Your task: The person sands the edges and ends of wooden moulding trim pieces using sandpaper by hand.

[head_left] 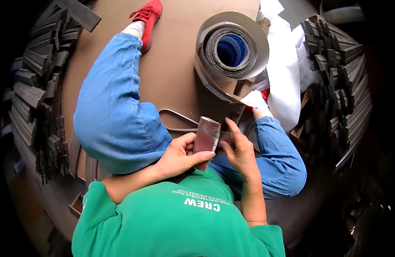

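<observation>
My left hand (176,155) grips a reddish-brown piece of sandpaper (206,136) in front of my green shirt. The piece is curved into a short upright roll, and its right edge looks frayed. The thumb presses across its lower part, while the fingers behind it are partly hidden. Just to the right, my right hand (241,155) is raised with thumb and forefinger apart. It holds nothing that I can see. Beyond the sandpaper, a thin pale looped strip (180,116) lies by my left knee.
A large grey roll with a blue core (231,50) stands on the brown board (176,51) between my legs. White sheeting (284,64) lies on the right. Stacks of dark moulding strips flank me, left (30,94) and right (341,85). A small wooden box (76,205) sits at lower left.
</observation>
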`<state>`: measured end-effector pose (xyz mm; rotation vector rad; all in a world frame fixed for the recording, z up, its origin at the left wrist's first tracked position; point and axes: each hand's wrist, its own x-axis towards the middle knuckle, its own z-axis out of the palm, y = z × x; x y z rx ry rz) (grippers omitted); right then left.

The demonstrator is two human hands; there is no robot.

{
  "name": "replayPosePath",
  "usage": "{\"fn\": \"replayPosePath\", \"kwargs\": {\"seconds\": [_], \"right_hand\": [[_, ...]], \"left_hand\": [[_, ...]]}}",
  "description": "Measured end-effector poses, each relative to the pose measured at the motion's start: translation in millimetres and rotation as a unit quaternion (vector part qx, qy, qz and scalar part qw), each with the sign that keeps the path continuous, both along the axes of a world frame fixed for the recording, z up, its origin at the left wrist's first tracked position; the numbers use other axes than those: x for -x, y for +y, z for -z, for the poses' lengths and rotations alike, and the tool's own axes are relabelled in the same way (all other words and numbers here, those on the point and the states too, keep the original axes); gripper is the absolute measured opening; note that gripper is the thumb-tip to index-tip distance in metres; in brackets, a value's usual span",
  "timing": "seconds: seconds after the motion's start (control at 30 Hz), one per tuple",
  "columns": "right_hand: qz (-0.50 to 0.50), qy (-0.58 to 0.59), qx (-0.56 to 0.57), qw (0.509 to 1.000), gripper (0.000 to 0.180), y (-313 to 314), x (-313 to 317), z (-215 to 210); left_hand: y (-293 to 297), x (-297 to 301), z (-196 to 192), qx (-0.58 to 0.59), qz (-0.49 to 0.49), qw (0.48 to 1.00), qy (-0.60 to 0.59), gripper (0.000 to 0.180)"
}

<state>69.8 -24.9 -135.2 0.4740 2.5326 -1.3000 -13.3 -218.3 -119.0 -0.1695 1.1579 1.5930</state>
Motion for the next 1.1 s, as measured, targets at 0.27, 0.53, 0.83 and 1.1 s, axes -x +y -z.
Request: {"fn": "replayPosePath", "kwargs": {"seconds": [0.27,0.53,0.83,1.1], "right_hand": [[-0.104,0.109,-0.137,0.979,0.056,3,-1,4],[0.080,-0.010,0.334,0.939,0.062,-10,-16,-13],[0.111,-0.045,0.382,0.916,0.076,-7,-23,8],[0.201,-0.011,0.265,0.943,0.056,14,-18,26]], "left_hand": [[7,-7,0,-0.045,0.002,0.999,-0.010,0.027],[0,-17,10,-0.054,0.083,0.937,0.336,0.032],[-7,-11,12,-0.049,0.162,0.940,0.298,0.023],[-22,0,7,-0.008,0.093,0.979,0.179,0.022]]}}
